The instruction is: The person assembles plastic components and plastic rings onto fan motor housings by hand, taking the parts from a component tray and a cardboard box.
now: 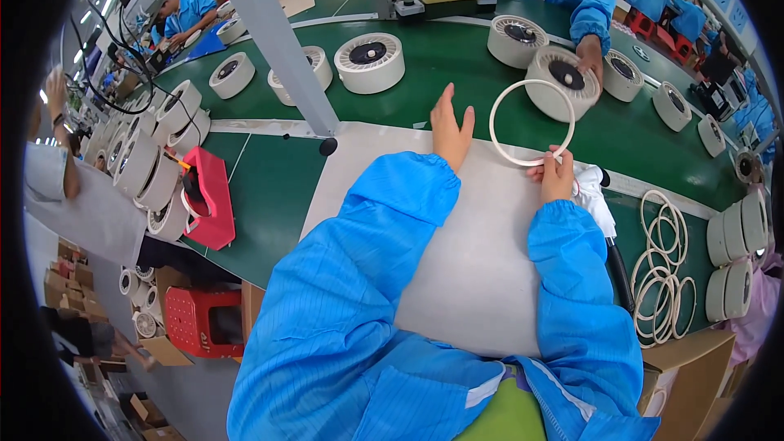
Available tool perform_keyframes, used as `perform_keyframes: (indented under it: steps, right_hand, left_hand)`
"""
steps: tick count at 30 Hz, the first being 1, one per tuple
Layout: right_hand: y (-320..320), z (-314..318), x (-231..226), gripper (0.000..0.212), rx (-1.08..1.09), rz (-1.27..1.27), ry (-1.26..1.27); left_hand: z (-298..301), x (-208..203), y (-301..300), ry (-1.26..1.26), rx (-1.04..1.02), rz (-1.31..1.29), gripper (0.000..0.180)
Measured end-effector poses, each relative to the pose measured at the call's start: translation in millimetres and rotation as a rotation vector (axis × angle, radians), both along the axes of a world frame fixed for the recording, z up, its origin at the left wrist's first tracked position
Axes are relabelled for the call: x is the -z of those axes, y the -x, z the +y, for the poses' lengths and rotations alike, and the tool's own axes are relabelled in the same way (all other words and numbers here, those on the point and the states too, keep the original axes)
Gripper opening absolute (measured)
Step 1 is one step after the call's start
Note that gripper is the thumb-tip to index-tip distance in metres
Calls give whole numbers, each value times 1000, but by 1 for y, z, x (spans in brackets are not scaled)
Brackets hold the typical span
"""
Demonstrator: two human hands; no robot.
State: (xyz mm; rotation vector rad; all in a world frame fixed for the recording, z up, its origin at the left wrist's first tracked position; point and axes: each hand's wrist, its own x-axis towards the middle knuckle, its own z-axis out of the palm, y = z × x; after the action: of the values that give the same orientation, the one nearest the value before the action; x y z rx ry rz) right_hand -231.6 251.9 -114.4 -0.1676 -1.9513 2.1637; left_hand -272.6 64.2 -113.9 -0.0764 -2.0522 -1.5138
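My right hand pinches the lower edge of a thin white ring, which stands raised over the far edge of the grey work mat. My left hand is apart from it, fingers stretched forward and thumb spread, with nothing in it. Just beyond the ring, a round white fan housing with a black centre sits tilted on the green conveyor. A co-worker's hand touches its right side. Beside my right wrist lies a bunched white cloth with a black rod-like handle below it.
More white housings stand along the green conveyor. Loose rings lie at the right, near stacked housings. A grey post rises at the left. A red holder and piled housings stand farther left.
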Motion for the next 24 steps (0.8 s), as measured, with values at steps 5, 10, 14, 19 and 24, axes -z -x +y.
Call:
perform_keyframes:
  steps: [5,10,14,19,24]
  right_hand:
    - [-1,1,4,18,-106,11,-101]
    - [0,-2,4,22,-122,-26,-58]
    - [-1,0,-1,23,-144,-58,-98]
    - [-1,3,-1,24,-100,-42,-65]
    - [7,9,1,27,49,112,113]
  left_hand:
    - [-41,-16,24,584,-377,60,71]
    - [-125,-44,54,1169,-559,-96,81]
    - [-146,-58,63,1432,-386,-148,82]
    - [-143,-59,60,1376,-191,-289,82]
    - [-116,-58,-18,1256,106,58,80]
